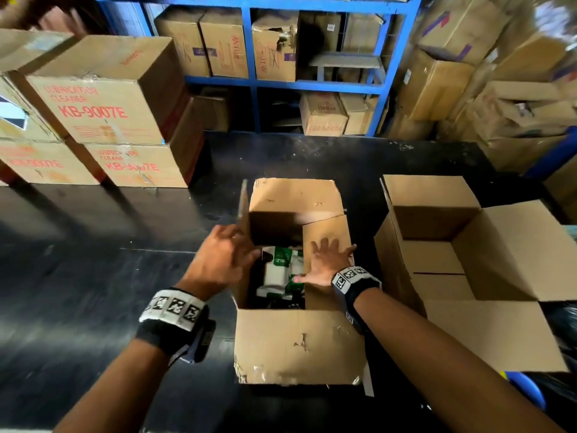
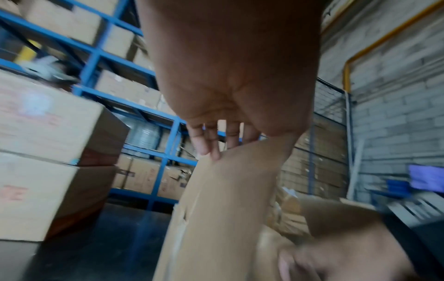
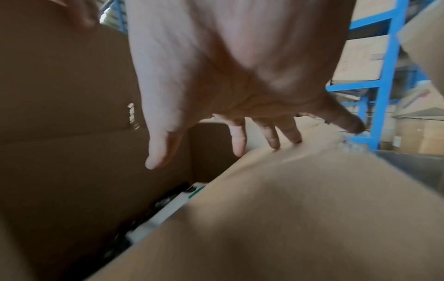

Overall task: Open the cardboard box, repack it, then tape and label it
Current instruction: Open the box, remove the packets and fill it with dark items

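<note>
Right grip (image 1: pixel 324 264) spread flat on the cardboard box's (image 1: pixel 299 345) right flap (image 1: pixel 327 232); left grip (image 1: pixel 223 260) holds the left flap (image 1: pixel 244 207), fingers hidden.

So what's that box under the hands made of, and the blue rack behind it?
The box looks like plain brown corrugated cardboard, matte, with scuffed, torn patches on its front. The blue rack seems to be painted metal: thin straight beams with a smooth, even coat, though the pictures cannot confirm it.
</note>
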### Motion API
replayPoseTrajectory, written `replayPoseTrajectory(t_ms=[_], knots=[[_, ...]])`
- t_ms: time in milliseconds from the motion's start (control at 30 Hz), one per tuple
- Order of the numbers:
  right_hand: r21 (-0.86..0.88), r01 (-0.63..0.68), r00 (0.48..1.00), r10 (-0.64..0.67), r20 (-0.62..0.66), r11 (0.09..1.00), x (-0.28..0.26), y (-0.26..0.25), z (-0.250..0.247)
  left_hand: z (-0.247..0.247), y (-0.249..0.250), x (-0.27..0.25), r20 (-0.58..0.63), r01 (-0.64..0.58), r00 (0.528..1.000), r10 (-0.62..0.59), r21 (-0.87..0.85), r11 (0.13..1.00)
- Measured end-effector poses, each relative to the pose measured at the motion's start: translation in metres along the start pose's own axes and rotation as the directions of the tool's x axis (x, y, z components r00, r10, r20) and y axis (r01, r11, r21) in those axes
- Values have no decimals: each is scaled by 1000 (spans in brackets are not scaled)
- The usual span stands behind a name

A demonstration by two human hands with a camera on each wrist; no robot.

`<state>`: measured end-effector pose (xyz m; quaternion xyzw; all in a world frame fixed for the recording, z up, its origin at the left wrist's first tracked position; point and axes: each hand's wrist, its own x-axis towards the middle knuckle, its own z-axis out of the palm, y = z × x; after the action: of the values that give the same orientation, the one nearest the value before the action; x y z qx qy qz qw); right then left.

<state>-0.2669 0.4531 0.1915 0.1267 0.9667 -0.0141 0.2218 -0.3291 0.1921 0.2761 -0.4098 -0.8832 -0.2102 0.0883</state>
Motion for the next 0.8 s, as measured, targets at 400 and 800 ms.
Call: replayPoseTrajectory(t_ms=[400, 800], knots=[[-246, 70, 980, -20, 199, 967, -31, -6, 3, 60, 10, -47, 452, 638, 629, -633, 165, 752], [122, 162, 979, -143, -148, 979, -54, -26, -39, 70, -1, -37, 324, 619, 667, -671, 260, 741]])
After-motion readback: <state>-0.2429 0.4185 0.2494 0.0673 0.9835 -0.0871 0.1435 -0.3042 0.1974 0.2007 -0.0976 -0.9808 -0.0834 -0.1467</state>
